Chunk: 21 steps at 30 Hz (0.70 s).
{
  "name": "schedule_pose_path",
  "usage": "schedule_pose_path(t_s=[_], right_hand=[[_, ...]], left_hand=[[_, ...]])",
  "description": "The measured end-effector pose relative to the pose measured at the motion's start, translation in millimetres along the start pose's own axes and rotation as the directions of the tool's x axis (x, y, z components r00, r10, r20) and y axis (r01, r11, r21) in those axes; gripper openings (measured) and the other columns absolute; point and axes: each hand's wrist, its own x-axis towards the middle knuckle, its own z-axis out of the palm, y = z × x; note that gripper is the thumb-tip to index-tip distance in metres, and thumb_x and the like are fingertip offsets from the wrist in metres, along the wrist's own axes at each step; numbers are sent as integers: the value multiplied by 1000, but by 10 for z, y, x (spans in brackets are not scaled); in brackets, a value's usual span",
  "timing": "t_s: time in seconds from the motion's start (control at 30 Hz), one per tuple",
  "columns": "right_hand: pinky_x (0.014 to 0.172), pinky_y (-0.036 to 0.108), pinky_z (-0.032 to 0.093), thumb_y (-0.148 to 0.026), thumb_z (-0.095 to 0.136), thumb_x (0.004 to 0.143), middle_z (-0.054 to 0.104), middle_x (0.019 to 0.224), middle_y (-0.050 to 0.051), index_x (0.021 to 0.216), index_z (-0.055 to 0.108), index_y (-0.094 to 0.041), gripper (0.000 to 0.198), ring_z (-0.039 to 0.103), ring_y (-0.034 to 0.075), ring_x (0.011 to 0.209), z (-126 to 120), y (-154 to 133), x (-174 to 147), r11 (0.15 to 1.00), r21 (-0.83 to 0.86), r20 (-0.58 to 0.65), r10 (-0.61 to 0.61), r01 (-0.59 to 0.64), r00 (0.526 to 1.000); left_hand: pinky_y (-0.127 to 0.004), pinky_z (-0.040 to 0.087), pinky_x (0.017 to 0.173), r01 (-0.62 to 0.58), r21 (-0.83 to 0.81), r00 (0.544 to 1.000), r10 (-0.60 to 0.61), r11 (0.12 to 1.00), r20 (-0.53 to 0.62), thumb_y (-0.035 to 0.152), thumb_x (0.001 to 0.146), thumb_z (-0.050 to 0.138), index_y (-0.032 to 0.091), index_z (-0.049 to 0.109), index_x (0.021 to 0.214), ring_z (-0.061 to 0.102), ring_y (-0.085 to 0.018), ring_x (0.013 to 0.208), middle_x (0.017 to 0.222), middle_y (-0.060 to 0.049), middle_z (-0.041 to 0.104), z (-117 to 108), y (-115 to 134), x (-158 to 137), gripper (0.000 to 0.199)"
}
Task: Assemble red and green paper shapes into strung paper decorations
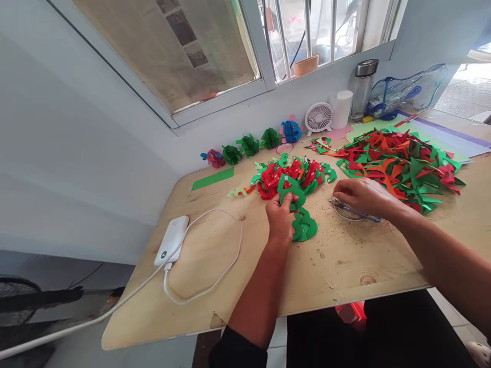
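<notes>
Handling a single cutout seems the step in hand: the left hand pinches a green cutout beside the paper pile, while the right hand, well apart, bunches over a slim tool, hold unclear, and the next move calls for a steady left pinch.
</notes>
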Motion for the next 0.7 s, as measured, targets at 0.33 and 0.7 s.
schedule_pose_path(t_s=[0.33,0.7], right_hand=[[48,27,21,-39,52,79,67,86,7,86,68,-25,22,61,23,74,-120,-16,-220,919,-389,142,-15,69,990],[53,27,34,-36,52,76,66,80,5,81,59,-22,17,59,18,68,-24,273,-327,988,-149,23,31,-28,999]], left_hand=[[-20,43,46,-2,45,998,-1,999,69,31,64,64,14,62,72,56,-11,59,67,-2,62,25,-114,-30,20],[-21,44,49,16,34,995,-19,999,98,29,62,65,14,64,78,57,-11,57,68,-1,61,52,-158,-52,22]])
